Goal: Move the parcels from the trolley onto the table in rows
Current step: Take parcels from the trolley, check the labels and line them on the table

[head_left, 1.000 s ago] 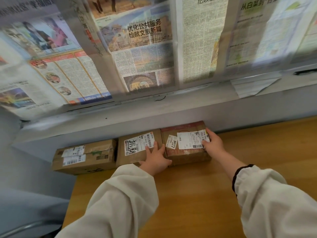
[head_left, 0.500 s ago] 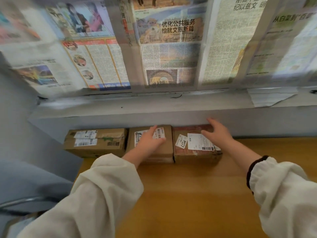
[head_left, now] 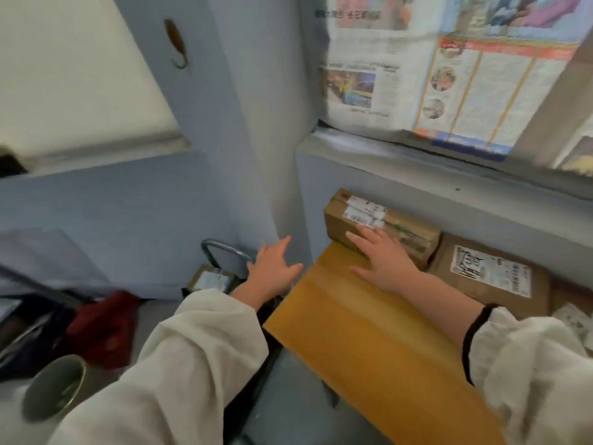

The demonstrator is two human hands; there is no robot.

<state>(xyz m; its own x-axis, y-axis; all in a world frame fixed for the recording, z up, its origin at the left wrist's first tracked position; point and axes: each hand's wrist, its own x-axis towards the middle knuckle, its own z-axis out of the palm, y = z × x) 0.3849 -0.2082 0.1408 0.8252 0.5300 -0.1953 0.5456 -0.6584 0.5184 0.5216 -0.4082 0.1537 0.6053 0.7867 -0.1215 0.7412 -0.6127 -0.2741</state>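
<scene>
The left hand has left the parcels and reaches, open and empty, toward the trolley for another parcel. The right hand rests flat and open on the end parcel on the table.

The wooden table is lying bare across its near and middle stretch, giving open passage. Along its far edge, a long parcel and a labelled parcel are sitting side by side against the grey ledge, blocking that strip. Off the table's left end, the trolley handle is standing upright with a small parcel behind it; a metal cup is sitting further left.
</scene>
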